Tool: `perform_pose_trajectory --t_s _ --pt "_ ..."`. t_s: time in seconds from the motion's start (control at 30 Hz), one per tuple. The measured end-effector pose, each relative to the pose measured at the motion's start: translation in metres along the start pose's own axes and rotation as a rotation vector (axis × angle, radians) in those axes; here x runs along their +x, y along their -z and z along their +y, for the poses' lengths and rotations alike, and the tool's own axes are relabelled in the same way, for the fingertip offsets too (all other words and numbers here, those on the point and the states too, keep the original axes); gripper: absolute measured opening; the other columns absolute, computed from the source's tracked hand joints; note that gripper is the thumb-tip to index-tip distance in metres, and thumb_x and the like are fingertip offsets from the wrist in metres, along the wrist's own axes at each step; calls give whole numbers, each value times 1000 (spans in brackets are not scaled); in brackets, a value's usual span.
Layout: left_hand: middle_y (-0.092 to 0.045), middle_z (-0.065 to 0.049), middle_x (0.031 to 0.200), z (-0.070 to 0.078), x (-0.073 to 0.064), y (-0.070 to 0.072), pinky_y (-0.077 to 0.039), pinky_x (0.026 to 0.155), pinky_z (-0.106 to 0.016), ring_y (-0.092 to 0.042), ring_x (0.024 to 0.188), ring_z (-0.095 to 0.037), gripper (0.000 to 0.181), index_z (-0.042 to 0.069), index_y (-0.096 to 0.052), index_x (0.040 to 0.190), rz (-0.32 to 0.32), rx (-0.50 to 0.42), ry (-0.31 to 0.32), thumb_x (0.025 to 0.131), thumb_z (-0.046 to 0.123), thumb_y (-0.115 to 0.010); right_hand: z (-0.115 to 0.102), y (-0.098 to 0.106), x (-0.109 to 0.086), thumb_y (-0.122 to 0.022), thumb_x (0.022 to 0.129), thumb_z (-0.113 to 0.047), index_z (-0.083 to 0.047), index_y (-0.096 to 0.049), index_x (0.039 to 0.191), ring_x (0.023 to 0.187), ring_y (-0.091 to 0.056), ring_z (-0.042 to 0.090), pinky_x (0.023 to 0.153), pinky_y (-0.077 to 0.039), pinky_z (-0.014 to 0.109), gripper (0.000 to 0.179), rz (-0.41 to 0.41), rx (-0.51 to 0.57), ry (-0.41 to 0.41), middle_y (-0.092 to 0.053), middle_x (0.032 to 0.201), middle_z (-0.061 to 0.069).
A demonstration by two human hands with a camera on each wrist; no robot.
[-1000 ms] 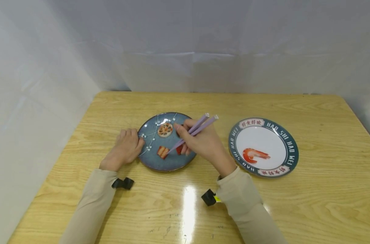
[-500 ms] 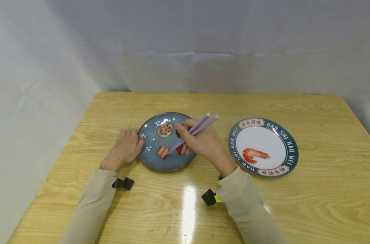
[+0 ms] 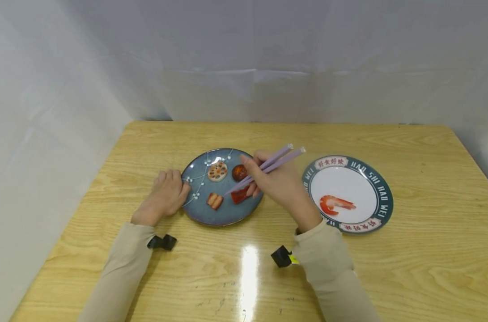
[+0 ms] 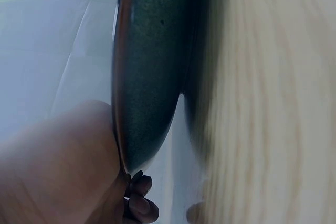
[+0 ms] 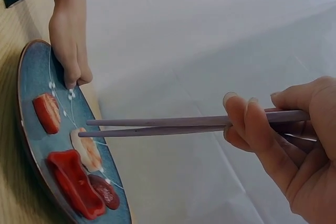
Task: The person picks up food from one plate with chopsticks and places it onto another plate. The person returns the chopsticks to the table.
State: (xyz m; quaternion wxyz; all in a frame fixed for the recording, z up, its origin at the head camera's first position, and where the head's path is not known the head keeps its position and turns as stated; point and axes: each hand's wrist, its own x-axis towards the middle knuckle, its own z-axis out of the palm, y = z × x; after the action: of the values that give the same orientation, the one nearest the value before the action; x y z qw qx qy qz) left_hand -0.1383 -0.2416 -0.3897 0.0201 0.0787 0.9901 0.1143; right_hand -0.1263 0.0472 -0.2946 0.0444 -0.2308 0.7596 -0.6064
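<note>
My left hand (image 3: pixel 165 194) grips the near left rim of a blue plate (image 3: pixel 225 217), thumb over the edge and fingertips (image 4: pixel 144 205) beneath it in the left wrist view. In my right hand (image 3: pixel 282 185) is a pair of lilac chopsticks (image 3: pixel 282 157), their tips slightly apart above the plate with nothing between them. On the plate lie a lotus root slice (image 3: pixel 217 171), a striped meat-like piece (image 3: pixel 214 201), a glossy red piece (image 5: pixel 76 184) and a dark reddish-brown round piece (image 3: pixel 239 172). The right fingers partly cover the red piece in the head view.
Right of the blue plate stands a white plate with a green lettered rim (image 3: pixel 384 197), bearing a shrimp (image 3: pixel 336 204). My right forearm partly covers its left rim. Both plates are on a wooden table (image 3: pixel 429 268), with a pale sheet (image 3: pixel 268 67) hanging behind.
My right hand and the chopsticks have shifted right and lifted away from the striped piece, uncovering the round and red pieces. The left hand and the food have stayed put.
</note>
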Motion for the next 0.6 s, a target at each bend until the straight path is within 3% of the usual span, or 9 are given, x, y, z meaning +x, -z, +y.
perform_pose_trajectory --t_s 0.43,0.6 --pt "-41 -22 87 3 2 1 -31 81 -52 -40 91 -42 27 -6 -42 87 2 -17 -8 96 17 -33 -5 19 -2 -58 98 -26 2 -55 77 54 -65 25 52 -53 37 35 21 -37 -53 -66 64 11" --pt "-42 -21 86 1 2 0 -31 81 -51 -41 89 -41 26 -6 -43 87 6 -7 -13 96 16 -33 -8 29 -3 -61 96 -26 1 -58 78 58 -67 30 55 -55 37 32 67 -28 -69 -67 69 14"
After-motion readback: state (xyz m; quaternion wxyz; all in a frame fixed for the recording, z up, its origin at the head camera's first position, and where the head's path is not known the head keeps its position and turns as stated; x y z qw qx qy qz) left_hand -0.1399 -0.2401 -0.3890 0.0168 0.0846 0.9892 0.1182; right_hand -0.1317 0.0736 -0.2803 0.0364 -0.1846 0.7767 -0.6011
